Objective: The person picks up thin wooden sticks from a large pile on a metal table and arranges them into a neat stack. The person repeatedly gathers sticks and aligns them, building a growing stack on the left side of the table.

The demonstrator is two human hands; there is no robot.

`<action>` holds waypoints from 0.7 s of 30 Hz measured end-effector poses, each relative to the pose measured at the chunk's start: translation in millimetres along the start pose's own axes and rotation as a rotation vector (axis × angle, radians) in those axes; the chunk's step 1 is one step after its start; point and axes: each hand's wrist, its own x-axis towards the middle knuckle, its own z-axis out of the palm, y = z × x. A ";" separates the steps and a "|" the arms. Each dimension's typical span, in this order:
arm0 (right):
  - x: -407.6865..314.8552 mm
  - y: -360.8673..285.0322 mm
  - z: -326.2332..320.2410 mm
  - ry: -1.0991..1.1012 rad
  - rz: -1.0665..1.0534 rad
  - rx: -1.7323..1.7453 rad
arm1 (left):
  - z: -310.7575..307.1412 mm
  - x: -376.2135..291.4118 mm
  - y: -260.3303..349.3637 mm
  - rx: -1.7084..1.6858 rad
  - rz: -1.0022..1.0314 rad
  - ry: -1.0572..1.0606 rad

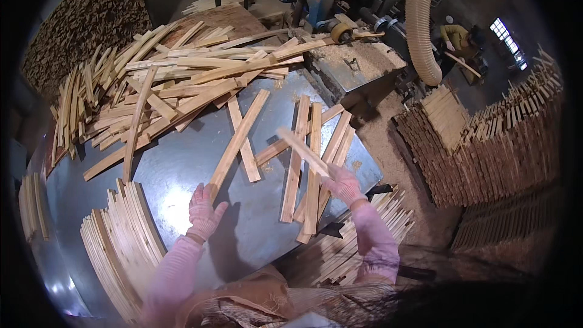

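My left hand (206, 214), in a pale pink knit glove, is at the near end of a long wooden slat (241, 134). Its fingers overlap the slat's end and the thumb stands apart. Gloved likewise, my right hand (345, 185) grips one end of a short wooden slat (300, 148), blurred and tilted up to the left above the table. Beneath it several loose slats (296, 168) lie roughly side by side, over another slat that crosses them. All rest on a shiny metal table (259, 237).
A large jumbled heap of slats (182, 86) covers the table's far left. Neatly bundled slats (123, 232) stand near my left forearm. Beyond the table are a machine with a roller (341, 33), a ribbed hose (419, 23), stacked slats (505, 159) and another person (457, 38).
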 end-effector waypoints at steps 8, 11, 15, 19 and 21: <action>-10.5 -60.5 71.7 -0.017 0.356 1.474 | 32.2 52.3 2.9 -0.245 -0.232 -0.210; 2.1 -90.1 145.1 0.216 0.149 1.509 | 3.0 5.6 38.0 -0.560 -0.127 -0.365; -27.6 -184.0 230.4 0.138 0.316 0.923 | 15.2 -69.1 51.8 -0.462 -0.213 -0.570; -51.7 -189.1 191.9 0.063 -0.033 0.579 | -15.9 -103.3 24.4 -0.493 -0.371 -0.322; -30.9 -157.1 166.6 0.424 0.016 0.003 | -65.8 -115.4 32.9 -0.315 -0.484 -0.362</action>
